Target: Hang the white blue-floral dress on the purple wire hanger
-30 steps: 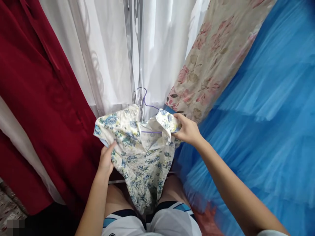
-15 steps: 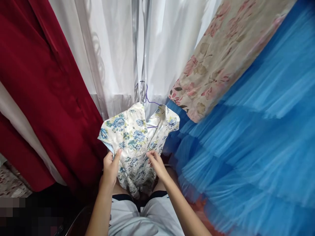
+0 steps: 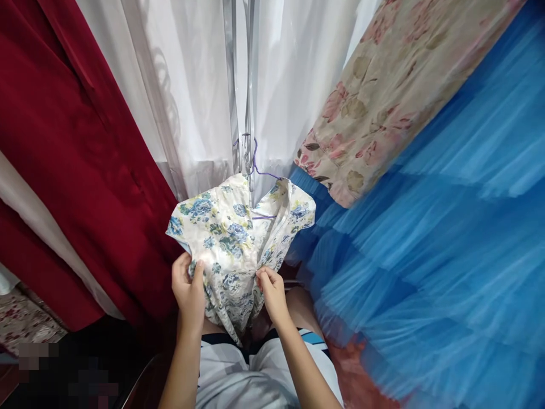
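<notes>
A white dress [image 3: 230, 238] with blue roses and green leaves hangs in front of me, its V-shaped opening spread at the top. It is on a thin purple hanger [image 3: 264, 172], whose bar shows through the opening. My left hand [image 3: 189, 287] holds the dress's left side edge, thumb in front and fingers curled behind. At the bottom of the opening, my right hand [image 3: 272, 289] pinches the fabric edge between thumb and fingers. What lies exactly inside that pinch is too small to make out. The lower dress bunches above my lap.
White sheer curtains [image 3: 191, 85] hang behind, with dangling grey straps [image 3: 250, 74]. Dark red cloth [image 3: 97, 170] drapes on the left. A beige floral garment [image 3: 374, 113] and a layered blue tulle skirt [image 3: 447, 255] hang close on the right.
My right fingers have closed into a tighter pinch at the opening's lower end. My left hand has shifted slightly left. The dress looks spread a little wider.
</notes>
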Demonstrator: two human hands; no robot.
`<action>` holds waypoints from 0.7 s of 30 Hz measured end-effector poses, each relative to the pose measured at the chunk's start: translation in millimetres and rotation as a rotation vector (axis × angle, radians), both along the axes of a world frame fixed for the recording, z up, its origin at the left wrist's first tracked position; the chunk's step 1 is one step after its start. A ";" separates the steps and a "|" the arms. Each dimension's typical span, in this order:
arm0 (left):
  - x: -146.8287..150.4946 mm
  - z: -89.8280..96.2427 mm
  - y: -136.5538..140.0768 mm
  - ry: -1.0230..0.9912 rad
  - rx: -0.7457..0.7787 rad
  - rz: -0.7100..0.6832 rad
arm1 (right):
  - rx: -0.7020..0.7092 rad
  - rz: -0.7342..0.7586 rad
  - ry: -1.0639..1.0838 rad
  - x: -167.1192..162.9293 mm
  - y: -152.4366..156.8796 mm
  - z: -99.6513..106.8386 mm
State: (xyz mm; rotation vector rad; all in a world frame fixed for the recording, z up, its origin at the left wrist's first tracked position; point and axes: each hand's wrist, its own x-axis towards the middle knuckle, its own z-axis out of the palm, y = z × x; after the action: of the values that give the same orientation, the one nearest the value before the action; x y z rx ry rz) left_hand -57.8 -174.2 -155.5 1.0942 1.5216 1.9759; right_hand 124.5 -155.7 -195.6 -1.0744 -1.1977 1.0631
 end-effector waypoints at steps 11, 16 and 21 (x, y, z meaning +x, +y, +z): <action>73.4 -48.7 8.7 0.432 -0.108 -0.525 | -0.080 0.068 0.071 -3.4 -13.0 5.1; 78.3 -40.9 11.3 0.600 -0.103 -0.576 | -0.190 0.053 0.174 10.8 5.3 40.7; 89.8 -24.5 0.6 1.002 -0.229 -0.612 | -0.096 0.051 0.171 24.0 71.7 125.1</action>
State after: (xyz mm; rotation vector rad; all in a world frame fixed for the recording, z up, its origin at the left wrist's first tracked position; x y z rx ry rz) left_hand 32.1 -173.5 -180.1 2.2689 1.4649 0.8066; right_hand 148.6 -84.0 -70.5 -1.0086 -1.0501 1.2373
